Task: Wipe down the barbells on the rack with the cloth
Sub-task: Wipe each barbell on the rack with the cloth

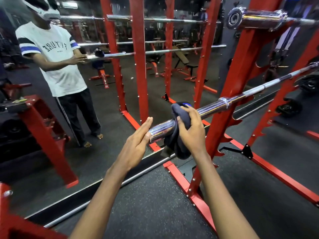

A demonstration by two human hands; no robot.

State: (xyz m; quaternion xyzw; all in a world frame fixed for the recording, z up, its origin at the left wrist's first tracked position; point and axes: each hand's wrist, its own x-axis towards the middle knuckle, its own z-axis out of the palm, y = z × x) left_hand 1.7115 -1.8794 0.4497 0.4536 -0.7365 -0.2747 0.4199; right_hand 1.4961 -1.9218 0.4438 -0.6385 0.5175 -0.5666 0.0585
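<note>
A chrome barbell (210, 107) lies across the red rack (240, 75), its sleeve end pointing toward me. A dark blue cloth (179, 144) is wrapped over the sleeve near its end and hangs below it. My right hand (189, 128) grips the cloth around the sleeve. With straight fingers, my left hand (138, 142) presses flat against the sleeve's end face. A second barbell (259, 18) rests higher on the rack at the upper right.
A wall mirror (86, 100) right behind the rack reflects me, the rack and benches. Its metal floor rail (107, 192) runs across the dark rubber floor. The rack's red base beams (183, 183) lie below my arms. Weight plates (290, 107) sit at the right.
</note>
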